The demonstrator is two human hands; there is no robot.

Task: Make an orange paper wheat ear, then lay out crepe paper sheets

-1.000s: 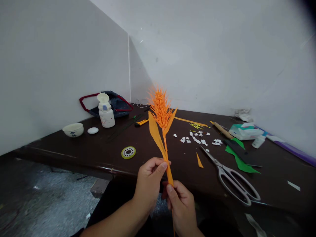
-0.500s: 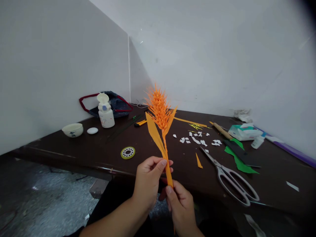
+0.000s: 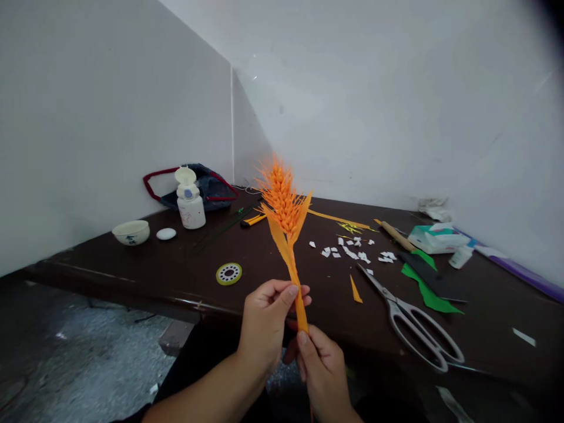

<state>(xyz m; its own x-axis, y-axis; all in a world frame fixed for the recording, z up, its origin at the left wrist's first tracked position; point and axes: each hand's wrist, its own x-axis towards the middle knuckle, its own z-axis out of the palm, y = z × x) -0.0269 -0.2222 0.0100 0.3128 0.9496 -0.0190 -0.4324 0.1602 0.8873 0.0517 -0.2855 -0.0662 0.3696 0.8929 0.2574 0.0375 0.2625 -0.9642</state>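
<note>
An orange artificial wheat ear (image 3: 284, 202) with long paper-like leaves stands nearly upright in front of me, over the table's front edge. My left hand (image 3: 267, 314) pinches its stem between thumb and fingers, just below where the leaves spread. Lower down, my right hand (image 3: 324, 364) is closed round the bottom of the orange wrapping, thumb on the front. One leaf (image 3: 304, 214) rises along the right side of the ear; another leaf (image 3: 282, 244) lies against its left side. A thin end of stem shows below my right hand.
Large scissors (image 3: 418, 329) lie at the right front, beside green paper (image 3: 429, 291) and several white scraps (image 3: 350, 252). A yellow tape roll (image 3: 229, 274) is left of my hands. Farther left stand a bowl (image 3: 132, 233) and a white bottle (image 3: 191, 211); an orange cutter (image 3: 253, 221) lies behind.
The wheat ear has turned slightly about its stem, and its left leaf now sits closer in against the ear. Both hands keep their grip in nearly the same place.
</note>
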